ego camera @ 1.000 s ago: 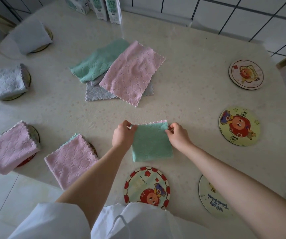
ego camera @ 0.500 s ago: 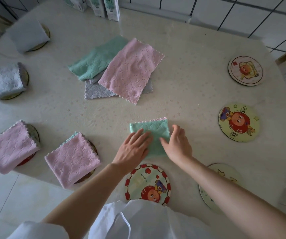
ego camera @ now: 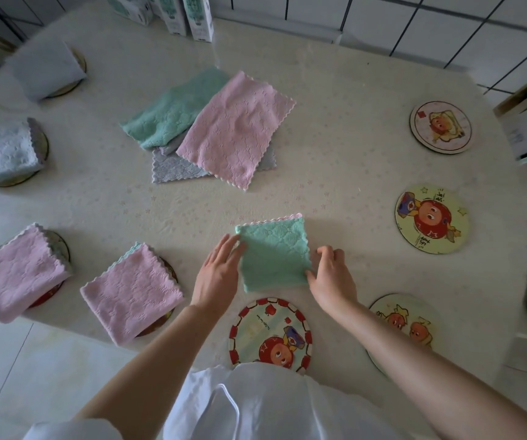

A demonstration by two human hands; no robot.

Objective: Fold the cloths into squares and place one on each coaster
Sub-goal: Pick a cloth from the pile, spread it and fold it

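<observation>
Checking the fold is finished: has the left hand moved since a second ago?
Yes. The left hand left the far corner of the green cloth, coming nearer the red-rimmed coaster.

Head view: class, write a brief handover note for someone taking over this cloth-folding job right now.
Left hand: open, straight fingers touching the folded green cloth at its left edge.
Right hand: fingers curled at its right edge, apparently pinching it.
Done: four coasters at left are covered by grey cloths and pink cloths.
Left: set the green one, now lying on the table, on the red-rimmed coaster; fold the three cloths in the unfolded pile for the bare coasters at right.
</observation>
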